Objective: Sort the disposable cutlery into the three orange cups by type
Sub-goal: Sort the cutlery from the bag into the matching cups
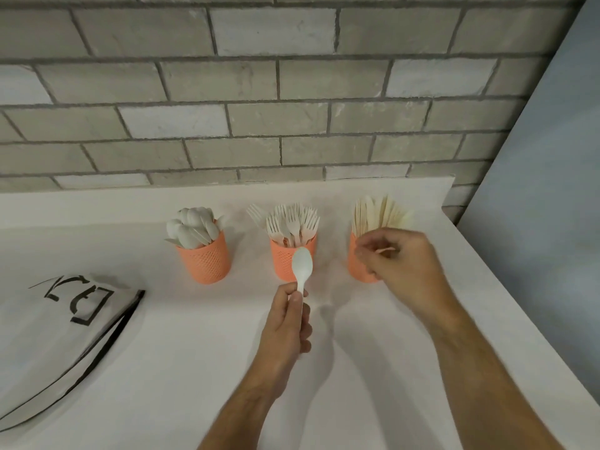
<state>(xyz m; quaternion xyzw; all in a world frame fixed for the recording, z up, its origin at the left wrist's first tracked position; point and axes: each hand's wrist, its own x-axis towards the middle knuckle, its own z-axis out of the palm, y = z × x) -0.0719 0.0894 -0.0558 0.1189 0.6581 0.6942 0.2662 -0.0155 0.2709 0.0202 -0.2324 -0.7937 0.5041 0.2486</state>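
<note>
Three orange cups stand in a row on the white counter. The left cup point(205, 261) holds white spoons point(193, 227). Forks point(292, 224) fill the middle cup point(283, 259). The right cup point(357, 264) holds knives point(378, 212). My left hand point(289, 323) grips the handle of a white spoon point(302, 264), bowl up, in front of the middle cup. My right hand point(401, 264) hovers over the front of the right cup, fingers curled and blurred; it hides part of that cup. Whether it holds anything is unclear.
A white cloth bag point(55, 336) with black trim and print lies at the left of the counter point(181, 352). A grey brick wall point(259, 92) rises behind the cups. The counter's right edge point(506, 280) runs diagonally just past the right cup.
</note>
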